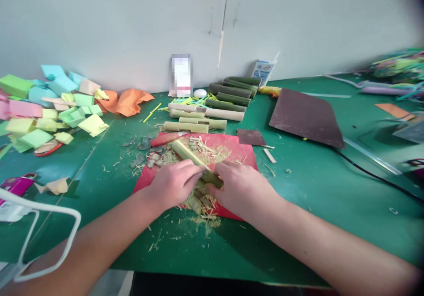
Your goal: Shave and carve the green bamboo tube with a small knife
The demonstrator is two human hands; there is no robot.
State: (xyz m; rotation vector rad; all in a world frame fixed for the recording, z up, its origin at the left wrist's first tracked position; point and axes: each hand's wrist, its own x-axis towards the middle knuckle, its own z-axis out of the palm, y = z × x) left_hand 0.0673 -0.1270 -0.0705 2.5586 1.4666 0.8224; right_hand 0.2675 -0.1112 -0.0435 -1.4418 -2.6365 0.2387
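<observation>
A pale green bamboo tube lies at a slant over a red sheet strewn with shavings and dust. My left hand is closed on its middle from the left. From the right, my right hand wraps round the near end, fingers curled over it. Under and beside the tube are heaps of fibrous shavings. Close behind its far end rests a red-handled tool, its kind unclear. A small dark brown square sheet lies at the red sheet's back right corner.
Several cut bamboo pieces lie in rows behind the red sheet. Folded coloured papers are heaped at left. A large brown sheet and a black cable lie right. A white looped frame stands near left.
</observation>
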